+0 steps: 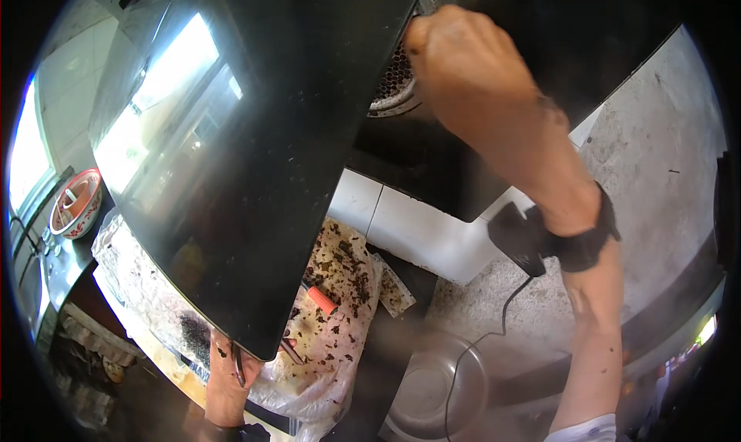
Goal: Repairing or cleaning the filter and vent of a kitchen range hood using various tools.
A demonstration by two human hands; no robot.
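A large black glossy panel stands tilted across the left and middle. My left hand is closed at its lower edge, with the palm largely hidden behind it. A thin dark metal piece shows against the fingers; its kind is unclear. My right hand is curled into a fist inside the dark range hood, beside a round greasy mesh filter. Whatever its fingers hold is hidden. A black strap with a small device and cable circles my right wrist.
Below the panel, clear plastic sheeting carries dark grease crumbs and a red-handled tool. A metal basin stands lower centre. White tiles edge the hood opening. A patterned enamel bowl sits far left.
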